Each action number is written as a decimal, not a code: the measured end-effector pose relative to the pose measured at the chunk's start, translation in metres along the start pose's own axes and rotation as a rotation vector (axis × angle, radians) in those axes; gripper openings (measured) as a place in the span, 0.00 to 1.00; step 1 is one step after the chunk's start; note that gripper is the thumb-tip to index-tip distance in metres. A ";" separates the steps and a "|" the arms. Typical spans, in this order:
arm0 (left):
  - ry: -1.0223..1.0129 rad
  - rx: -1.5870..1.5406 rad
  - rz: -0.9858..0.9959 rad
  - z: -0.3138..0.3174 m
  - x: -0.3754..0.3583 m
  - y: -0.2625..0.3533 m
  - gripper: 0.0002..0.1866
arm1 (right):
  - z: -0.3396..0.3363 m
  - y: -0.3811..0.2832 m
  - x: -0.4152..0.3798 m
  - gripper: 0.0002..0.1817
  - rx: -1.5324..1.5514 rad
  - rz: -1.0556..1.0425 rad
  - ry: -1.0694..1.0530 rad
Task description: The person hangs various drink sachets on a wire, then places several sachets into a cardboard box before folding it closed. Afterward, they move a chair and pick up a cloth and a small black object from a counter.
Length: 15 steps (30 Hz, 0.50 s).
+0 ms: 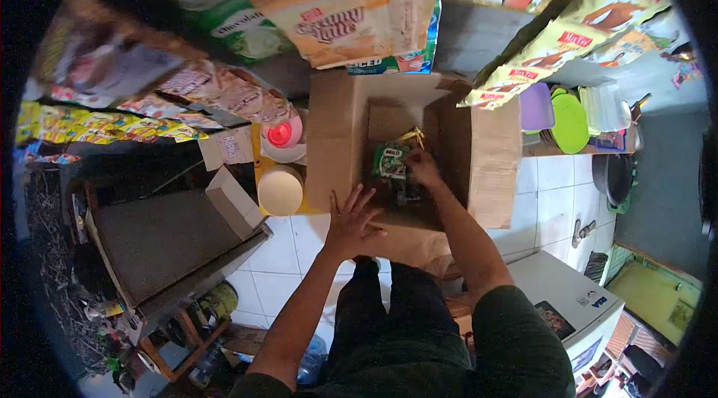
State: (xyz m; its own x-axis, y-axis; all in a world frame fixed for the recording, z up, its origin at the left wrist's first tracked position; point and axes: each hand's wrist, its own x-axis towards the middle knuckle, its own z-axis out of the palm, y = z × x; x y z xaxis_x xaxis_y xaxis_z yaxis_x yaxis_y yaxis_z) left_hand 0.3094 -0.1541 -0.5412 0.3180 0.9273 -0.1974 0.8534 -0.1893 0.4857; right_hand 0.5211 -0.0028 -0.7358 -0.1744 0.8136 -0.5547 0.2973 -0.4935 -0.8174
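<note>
An open cardboard box (495, 166) stands in front of me with its flaps folded outward. Inside it lies a green Milo packet (390, 161), and a shiny gold-coloured wrapper (412, 136) is just behind that. My right hand (424, 169) reaches down into the box, its fingers curled in at the right edge of the Milo packet; the fingertips are partly hidden. Spread out, the fingers of my left hand (351, 222) rest against the near left flap and hold nothing. Some dark small items in the box bottom are too dim to make out.
Strips of drink sachets (344, 13) hang overhead, with more sachets (553, 43) at the right. A cream round container (280, 191) sits left of the box. Green and purple plasticware (570, 123) stands right. A white appliance (576, 297) is at lower right.
</note>
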 end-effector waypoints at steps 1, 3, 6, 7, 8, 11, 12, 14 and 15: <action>0.037 -0.034 0.016 0.003 0.001 -0.004 0.29 | -0.006 -0.028 -0.022 0.07 0.053 -0.118 0.026; 0.092 -0.071 0.048 -0.004 0.005 -0.002 0.29 | -0.018 -0.073 -0.058 0.06 0.094 -0.252 0.063; 0.196 -0.301 -0.097 -0.020 0.010 0.014 0.28 | -0.036 -0.120 -0.109 0.06 0.195 -0.249 -0.004; 0.261 -0.482 -0.163 -0.029 0.012 0.022 0.27 | -0.040 -0.138 -0.128 0.05 0.270 -0.278 -0.042; 0.322 -0.663 -0.230 -0.037 0.013 0.030 0.26 | -0.043 -0.152 -0.145 0.05 0.346 -0.304 -0.082; 0.275 -0.844 -0.270 -0.061 0.021 0.058 0.28 | -0.053 -0.173 -0.178 0.04 0.638 -0.206 -0.041; 0.279 -0.849 -0.269 -0.066 0.022 0.065 0.28 | -0.055 -0.179 -0.185 0.04 0.633 -0.207 -0.041; 0.252 -0.632 -0.065 -0.073 0.023 0.076 0.32 | -0.060 -0.192 -0.199 0.05 0.839 -0.284 -0.062; 0.262 -0.635 -0.064 -0.067 0.025 0.078 0.32 | -0.066 -0.203 -0.207 0.05 0.831 -0.288 -0.067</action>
State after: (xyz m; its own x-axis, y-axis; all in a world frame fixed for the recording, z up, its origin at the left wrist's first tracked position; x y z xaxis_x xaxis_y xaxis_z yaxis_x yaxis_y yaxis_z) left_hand 0.3556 -0.1239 -0.4510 0.0965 0.9929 -0.0690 0.4344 0.0203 0.9005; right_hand 0.5588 -0.0512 -0.4447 -0.1998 0.9340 -0.2962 -0.5410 -0.3572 -0.7614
